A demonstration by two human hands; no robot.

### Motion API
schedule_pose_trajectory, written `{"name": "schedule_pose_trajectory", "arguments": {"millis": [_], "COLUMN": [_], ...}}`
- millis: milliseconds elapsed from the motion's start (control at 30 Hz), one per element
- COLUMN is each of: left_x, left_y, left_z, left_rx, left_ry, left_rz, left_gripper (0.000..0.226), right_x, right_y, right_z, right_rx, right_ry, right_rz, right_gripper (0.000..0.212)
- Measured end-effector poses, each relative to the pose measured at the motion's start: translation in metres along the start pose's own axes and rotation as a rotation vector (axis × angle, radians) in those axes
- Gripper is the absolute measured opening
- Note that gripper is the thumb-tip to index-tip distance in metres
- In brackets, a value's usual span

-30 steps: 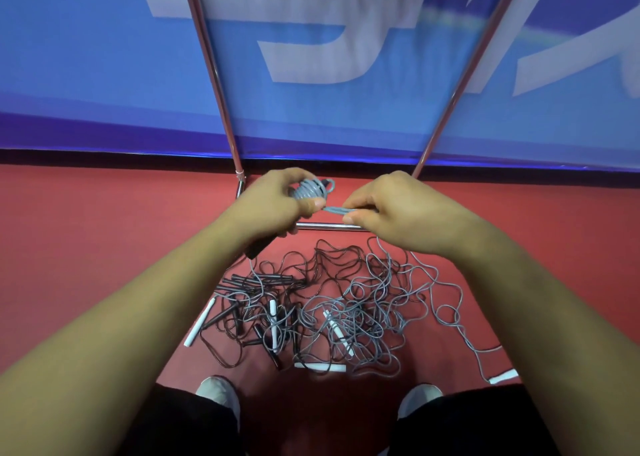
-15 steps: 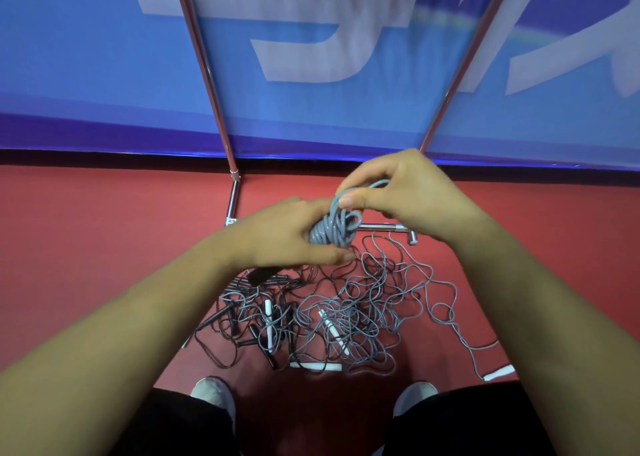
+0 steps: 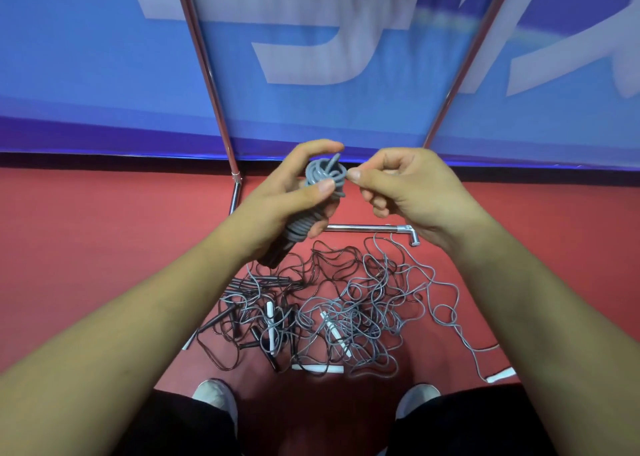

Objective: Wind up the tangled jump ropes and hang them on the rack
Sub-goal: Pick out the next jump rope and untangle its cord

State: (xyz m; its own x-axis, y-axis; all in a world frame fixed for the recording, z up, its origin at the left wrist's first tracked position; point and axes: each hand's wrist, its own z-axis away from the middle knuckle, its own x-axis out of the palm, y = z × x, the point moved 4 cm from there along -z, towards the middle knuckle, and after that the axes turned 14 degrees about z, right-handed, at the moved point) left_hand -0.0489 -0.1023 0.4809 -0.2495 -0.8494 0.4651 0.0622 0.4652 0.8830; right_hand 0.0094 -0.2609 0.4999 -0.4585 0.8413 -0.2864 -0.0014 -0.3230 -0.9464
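Two pale shoe toes are seen nearest, on the smooth red floor. Beyond them, thin grey and dark cords with stick handles are heaped in a loose tangle. Above it, a tightly coiled grey rope is gripped by the curled left hand; a strand at its edge is pinched by the right hand. Chrome rack tubes are backed by a blue banner.

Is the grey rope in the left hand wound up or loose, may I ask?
Wound up: the grey rope sits in tight coils gripped by the left hand, one end sticking up.
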Motion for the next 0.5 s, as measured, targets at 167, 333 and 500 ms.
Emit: {"name": "schedule_pose_trajectory", "arguments": {"millis": [167,333,500], "left_x": [0.002,0.005,0.007], "left_y": [-0.007,-0.009,-0.006], "left_z": [-0.004,-0.008,-0.009], "left_rx": [-0.033,-0.111,-0.157], "left_ry": [0.045,0.106,0.126], "left_rz": [0.114,0.248,0.462], "left_gripper": [0.040,0.025,0.035], "right_x": [-0.002,-0.003,-0.001], "right_y": [0.000,-0.005,-0.014], "right_z": [0.001,0.000,0.002], "right_rx": [-0.013,-0.031,-0.166], "right_ry": [0.016,-0.007,-0.188], "right_rz": [0.047,-0.178,-0.475], "right_gripper": [0.012,0.008,0.026]}}
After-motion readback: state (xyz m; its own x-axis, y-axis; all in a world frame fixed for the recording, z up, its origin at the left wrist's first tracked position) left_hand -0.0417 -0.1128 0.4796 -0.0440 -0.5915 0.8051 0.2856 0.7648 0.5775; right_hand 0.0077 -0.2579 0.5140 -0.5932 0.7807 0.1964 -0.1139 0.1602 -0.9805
